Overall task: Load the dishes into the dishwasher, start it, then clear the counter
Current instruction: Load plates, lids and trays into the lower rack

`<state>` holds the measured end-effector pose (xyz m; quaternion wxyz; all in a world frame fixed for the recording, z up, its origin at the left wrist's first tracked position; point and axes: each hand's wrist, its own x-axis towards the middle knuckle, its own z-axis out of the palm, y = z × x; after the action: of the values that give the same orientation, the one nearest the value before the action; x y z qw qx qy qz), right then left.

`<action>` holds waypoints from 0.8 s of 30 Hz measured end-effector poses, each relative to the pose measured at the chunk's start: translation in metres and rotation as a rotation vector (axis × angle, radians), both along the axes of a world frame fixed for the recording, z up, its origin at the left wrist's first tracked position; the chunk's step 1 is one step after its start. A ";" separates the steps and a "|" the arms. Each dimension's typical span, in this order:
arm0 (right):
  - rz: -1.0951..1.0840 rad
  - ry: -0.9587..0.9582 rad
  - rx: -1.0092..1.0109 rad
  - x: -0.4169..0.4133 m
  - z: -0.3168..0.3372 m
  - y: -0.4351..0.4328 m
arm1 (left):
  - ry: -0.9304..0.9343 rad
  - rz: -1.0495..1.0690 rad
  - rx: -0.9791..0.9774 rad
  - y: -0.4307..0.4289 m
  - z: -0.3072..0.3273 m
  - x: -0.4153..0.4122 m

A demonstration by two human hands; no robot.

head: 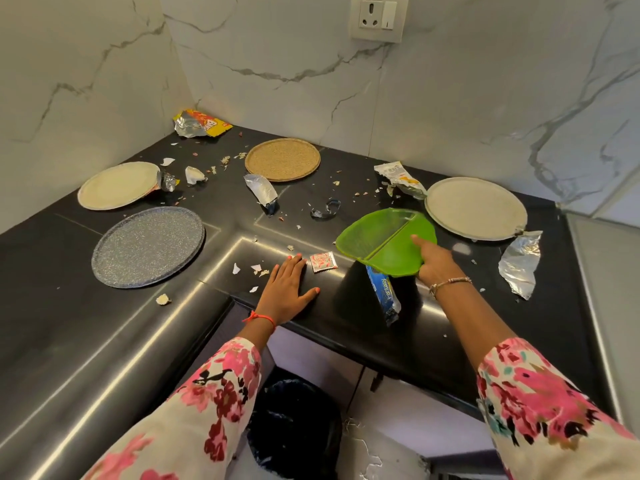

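Your right hand point(434, 263) hides most of its fingers beneath the green plate point(384, 237); only the thumb shows, laid straight on the upper face beside the divider, so you grip the plate at its near rim; it sits tilted above the counter point(104, 323), between the red sachet point(322, 261) and the right cream plate point(476, 207); whether its far rim touches the counter, you cannot tell. A blue wrapper point(382, 294) stands upright just below the plate's near edge; its top end is hidden behind the plate, and whether your covered fingers hold it cannot be made out. Below the counter edge, a dark bin point(294, 427) is partly covered by your left sleeve. Your left hand point(289, 292) lies palm down on the counter, fingers straight and close together, thumb spread wide; the fingertips rest just beside the red sachet, holding nothing. The grey speckled plate point(148, 245) lies flat to the left, well apart from both hands.
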<state>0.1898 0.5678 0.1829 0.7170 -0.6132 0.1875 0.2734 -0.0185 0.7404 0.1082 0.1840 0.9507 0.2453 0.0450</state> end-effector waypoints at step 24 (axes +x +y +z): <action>0.241 -0.105 -0.018 -0.362 -0.045 -0.322 | -0.110 -0.104 -0.101 -0.331 -0.055 -0.330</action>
<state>-0.1721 0.2454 0.1381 0.6823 -0.6510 0.0773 0.3234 -0.3485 0.4095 0.0534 0.2471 0.9478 0.1870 0.0751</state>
